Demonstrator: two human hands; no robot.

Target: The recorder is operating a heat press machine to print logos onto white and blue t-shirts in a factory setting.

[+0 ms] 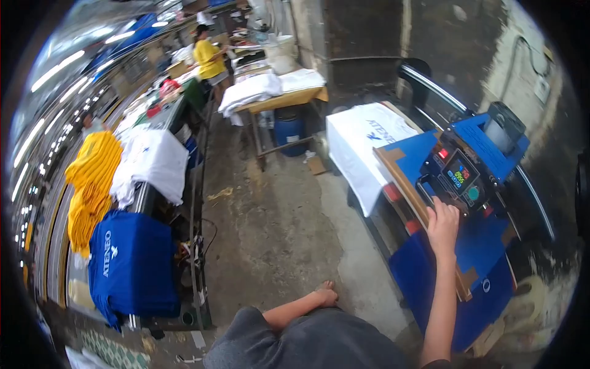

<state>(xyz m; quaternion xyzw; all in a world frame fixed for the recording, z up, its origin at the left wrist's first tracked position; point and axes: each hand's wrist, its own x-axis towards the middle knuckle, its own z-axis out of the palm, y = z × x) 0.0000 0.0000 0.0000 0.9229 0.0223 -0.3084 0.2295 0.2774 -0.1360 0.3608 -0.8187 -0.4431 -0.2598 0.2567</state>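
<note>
At the right, my right hand (442, 229) is closed on the black handle (423, 186) of a blue heat press (405, 155), just below its control panel (462, 174). A white T-shirt (355, 142) with dark print lies spread on the far platen, partly under the raised-looking blue plate. Blue fabric (413, 280), apparently a shirt, covers the near platen, with a small white mark near its right side. My left hand (327, 295) hangs in front of my body over the floor, nothing visible in it; its fingers are too small to read.
A long table at the left bears a printed blue shirt stack (138, 261), yellow shirts (92, 166) and white shirts (153, 157). Ahead, another table (316, 94) holds white cloth above a blue drum (290, 132). A person in yellow (209, 56) stands farther back. A metal rail (536, 203) runs behind the press.
</note>
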